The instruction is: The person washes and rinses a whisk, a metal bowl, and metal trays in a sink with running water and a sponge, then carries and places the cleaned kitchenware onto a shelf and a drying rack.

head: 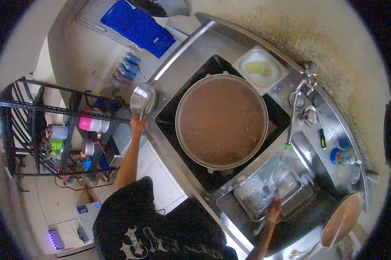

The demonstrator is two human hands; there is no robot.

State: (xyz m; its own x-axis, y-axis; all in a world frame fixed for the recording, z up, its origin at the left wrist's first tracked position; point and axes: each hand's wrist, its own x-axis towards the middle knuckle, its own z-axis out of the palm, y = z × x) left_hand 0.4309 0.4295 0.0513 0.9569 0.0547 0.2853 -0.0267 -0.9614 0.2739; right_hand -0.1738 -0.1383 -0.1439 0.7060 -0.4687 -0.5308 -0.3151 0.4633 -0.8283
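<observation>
At the left, my left hand (138, 125) grips a shiny metal bowl (137, 94) by its near edge. A wire whisk (144, 99) lies in the bowl, its handle reaching my fingers. My right hand (273, 209), somewhat blurred, is over the sink (296, 224) at the near edge of a clear glass baking dish (257, 191). Whether its fingers close on the rim cannot be told. Wet, whitish suds or water show in the dish. Above it hangs the green-tipped spout of a faucet (293, 120). A thin utensil (259, 228) lies beside my right wrist.
A wide round pan (221, 122) with a brown surface stands on the black stovetop (169, 126). Behind it sits a tub (261, 70) with a yellow sponge or cloth. A screwdriver (323, 139) and soap bottle (348, 160) line the back ledge; a brown pan (341, 221) is at right.
</observation>
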